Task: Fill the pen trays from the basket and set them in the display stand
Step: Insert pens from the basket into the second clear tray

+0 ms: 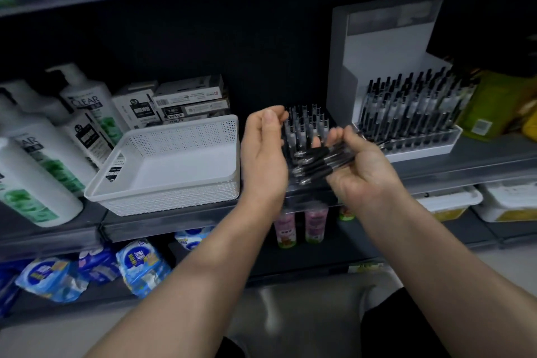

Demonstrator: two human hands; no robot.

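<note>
White perforated plastic forms the basket [186, 139], standing left of centre on a dark grey metal shelf [479, 157]; I see its pale floor and a black-printed label on its left wall. Just right of the basket, a clear pen tray [305, 128] stands on the same shelf, with black-capped pens upright in rows inside it. Further right, a white display stand [377, 52] rises against the dark back panel [261, 52], and a second tray [421, 139] in its base is packed with upright pens of the same kind.

From my remote seat I see the person's right hand [360, 166] held palm up in front of the clear tray, fingers curled round a loose bundle of black pens [322, 160]. The pens lie across the palm, rubber grips and tips pointing left. The left hand [261, 154] is at the tray's left side, thumb up and fingers curled toward it; motion blur keeps me from telling whether it grips the tray or only touches it.

Around them, white CLEAR shampoo bottles [84, 102] with green labels crowd the shelf's left end, grey-and-white cartons [189, 96] are stacked behind the basket, and yellow-green packets [494, 102] lie beyond the stand. Lower down are blue packets [142, 266] at left, pink bottles [315, 225] under the hands and white tubs [508, 203] at right. The lighting is dim.
</note>
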